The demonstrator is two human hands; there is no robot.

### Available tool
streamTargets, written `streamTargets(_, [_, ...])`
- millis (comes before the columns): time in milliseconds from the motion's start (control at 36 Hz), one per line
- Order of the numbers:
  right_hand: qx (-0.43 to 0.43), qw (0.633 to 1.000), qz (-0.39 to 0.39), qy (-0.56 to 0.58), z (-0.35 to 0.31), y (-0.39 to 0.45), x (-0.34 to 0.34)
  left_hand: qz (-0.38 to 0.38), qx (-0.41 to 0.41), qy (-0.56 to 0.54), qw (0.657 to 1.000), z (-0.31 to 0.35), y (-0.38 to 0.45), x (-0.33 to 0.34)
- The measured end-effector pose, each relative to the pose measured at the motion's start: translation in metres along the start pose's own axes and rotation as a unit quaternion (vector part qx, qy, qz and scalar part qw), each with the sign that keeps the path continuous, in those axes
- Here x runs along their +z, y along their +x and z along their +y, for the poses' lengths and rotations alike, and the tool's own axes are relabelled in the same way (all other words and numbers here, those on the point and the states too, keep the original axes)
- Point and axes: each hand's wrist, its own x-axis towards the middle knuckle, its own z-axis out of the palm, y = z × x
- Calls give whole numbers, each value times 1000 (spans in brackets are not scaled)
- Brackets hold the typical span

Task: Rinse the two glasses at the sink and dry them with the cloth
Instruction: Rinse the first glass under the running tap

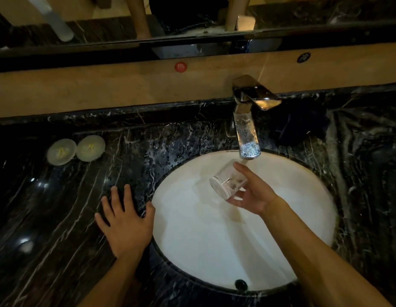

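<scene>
Under the faucet [248,129], right hand [252,196] fingers [243,171] curl round the tilted glass [227,182]; left hand [126,220] fingers spread flat on the desk [59,218].

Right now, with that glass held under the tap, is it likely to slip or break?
Probably slippery: the glass sits tilted just below the faucet, and the right hand pinches it with fingertips only. Likely fragile too: it looks thin and clear, over a hard white basin. Set on its side, it would probably roll.
</scene>
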Motion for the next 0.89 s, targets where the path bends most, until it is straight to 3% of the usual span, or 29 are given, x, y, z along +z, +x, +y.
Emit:
streamTargets(167, [89,991,-16,102,8,3,4,-2,-2,1,1000,-1,1,1])
streamTargets(278, [121,954,9,273,11,6,7,-2,-2,3,1000,-1,1,1])
streamTargets(472, [112,879,44,462,4,4,6,1,2,0,1000,-2,1,1])
streamTargets(583, [79,853,68,511,0,-2,-11,-1,1,-6,1000,-1,0,1])
streamTargets(639, [65,857,71,507,-1,-7,-22,0,0,-10,1000,-1,0,1])
streamTargets(750, [68,898,62,431,-1,-23,-43,-12,-4,-8,1000,0,0,-2])
streamTargets(889, [99,903,54,415,14,-48,-52,-36,-11,-9,999,1,0,-6])
